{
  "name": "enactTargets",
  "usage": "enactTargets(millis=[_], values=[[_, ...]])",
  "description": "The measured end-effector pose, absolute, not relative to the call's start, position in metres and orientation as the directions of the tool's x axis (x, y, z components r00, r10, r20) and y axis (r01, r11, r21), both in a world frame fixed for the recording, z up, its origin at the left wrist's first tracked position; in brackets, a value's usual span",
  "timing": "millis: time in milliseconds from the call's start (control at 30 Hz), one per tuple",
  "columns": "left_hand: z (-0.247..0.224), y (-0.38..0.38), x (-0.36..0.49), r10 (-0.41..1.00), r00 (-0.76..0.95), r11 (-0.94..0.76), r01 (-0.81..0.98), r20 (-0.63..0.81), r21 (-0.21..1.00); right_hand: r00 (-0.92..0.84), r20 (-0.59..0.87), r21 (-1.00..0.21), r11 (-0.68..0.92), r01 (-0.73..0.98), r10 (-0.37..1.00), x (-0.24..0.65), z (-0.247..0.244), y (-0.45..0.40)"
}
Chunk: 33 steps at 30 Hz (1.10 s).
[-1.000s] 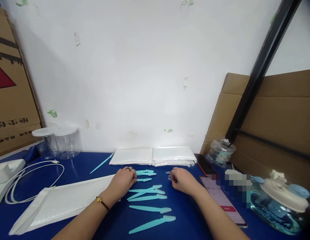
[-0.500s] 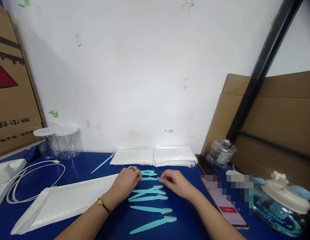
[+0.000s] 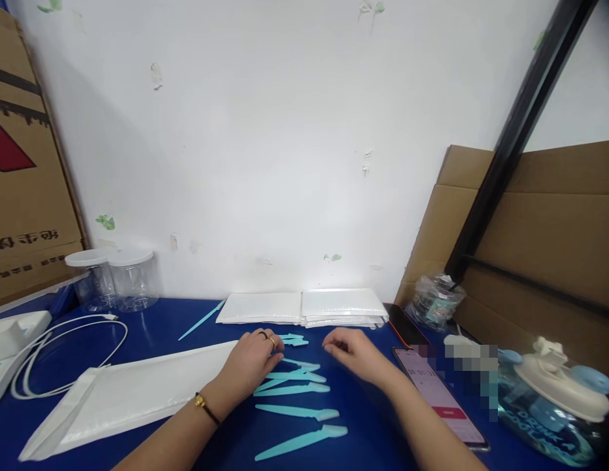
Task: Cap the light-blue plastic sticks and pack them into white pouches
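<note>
Several teal eyebrow razors (image 3: 301,442) lie in a loose column on the blue table, blade ends to the right. My left hand (image 3: 252,356) is over the left ends of the upper ones, thumb and fingers apart. Its thumb is close to the handle end of one razor (image 3: 304,364); I cannot tell whether they touch. Farther back, more razors (image 3: 294,340) lie just right of my left fingers. My right hand (image 3: 350,350) hovers right of the column, fingers curled inward; anything inside them is hidden.
White padded mailers (image 3: 343,304) are stacked against the wall, with a larger mailer (image 3: 137,399) at left. Another razor (image 3: 201,320) lies beside the stack. Two clear jars (image 3: 135,281) and a white cable (image 3: 63,320) are left; a phone (image 3: 441,392) and a water bottle (image 3: 554,405) are right.
The razor between my hands has come down nearer the others. My left thumb has parted from the fingers. My right hand has drawn slightly right, and the small clear piece it pinched no longer shows.
</note>
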<state>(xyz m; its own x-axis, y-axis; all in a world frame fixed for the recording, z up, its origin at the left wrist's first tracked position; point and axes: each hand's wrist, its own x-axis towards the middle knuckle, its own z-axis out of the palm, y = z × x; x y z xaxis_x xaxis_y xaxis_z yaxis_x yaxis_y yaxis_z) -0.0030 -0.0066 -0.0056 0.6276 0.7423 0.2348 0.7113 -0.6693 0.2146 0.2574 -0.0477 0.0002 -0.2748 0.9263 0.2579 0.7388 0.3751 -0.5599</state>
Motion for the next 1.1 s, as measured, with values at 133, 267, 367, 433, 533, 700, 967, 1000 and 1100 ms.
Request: enactTargets(millis=[133, 267, 367, 433, 533, 700, 967, 1000, 1100], values=[[-0.017, 0.011, -0.012, 0.787, 0.57, -0.613, 0.767, 0.237, 0.19, -0.108, 0.298, -0.48, 0.246, 0.842, 0.949, 0.296, -0.005, -0.037], [-0.021, 0.018, -0.013, 0.795, 0.558, -0.6, 0.783, 0.237, 0.168, -0.147, 0.244, -0.418, 0.241, 0.876, 0.959, 0.303, -0.015, -0.033], [-0.019, 0.017, -0.011, 0.789, 0.567, -0.605, 0.784, 0.235, 0.141, -0.191, 0.22, -0.354, 0.26, 0.898, 0.957, 0.291, -0.019, -0.033], [-0.017, 0.015, -0.01, 0.775, 0.588, -0.621, 0.777, 0.232, 0.105, -0.213, 0.218, -0.289, 0.272, 0.918, 0.952, 0.281, -0.021, -0.033], [-0.014, 0.011, -0.009, 0.748, 0.62, -0.64, 0.768, 0.239, 0.011, -0.257, 0.232, -0.2, 0.304, 0.931, 0.938, 0.27, -0.022, -0.033], [-0.007, 0.005, -0.007, 0.728, 0.66, -0.671, 0.742, 0.185, -0.009, -0.312, 0.262, -0.302, 0.384, 0.873, 0.914, 0.258, -0.019, -0.038], [-0.005, 0.002, -0.007, 0.73, 0.661, -0.679, 0.732, 0.175, 0.063, -0.362, 0.254, -0.432, 0.44, 0.787, 0.897, 0.25, -0.011, -0.044], [-0.005, 0.002, -0.008, 0.727, 0.665, -0.683, 0.726, 0.172, 0.081, -0.361, 0.248, -0.432, 0.436, 0.79, 0.899, 0.25, -0.012, -0.044], [-0.003, 0.003, -0.01, 0.723, 0.674, -0.691, 0.71, 0.149, 0.137, -0.36, 0.242, -0.431, 0.432, 0.792, 0.901, 0.248, -0.013, -0.044]])
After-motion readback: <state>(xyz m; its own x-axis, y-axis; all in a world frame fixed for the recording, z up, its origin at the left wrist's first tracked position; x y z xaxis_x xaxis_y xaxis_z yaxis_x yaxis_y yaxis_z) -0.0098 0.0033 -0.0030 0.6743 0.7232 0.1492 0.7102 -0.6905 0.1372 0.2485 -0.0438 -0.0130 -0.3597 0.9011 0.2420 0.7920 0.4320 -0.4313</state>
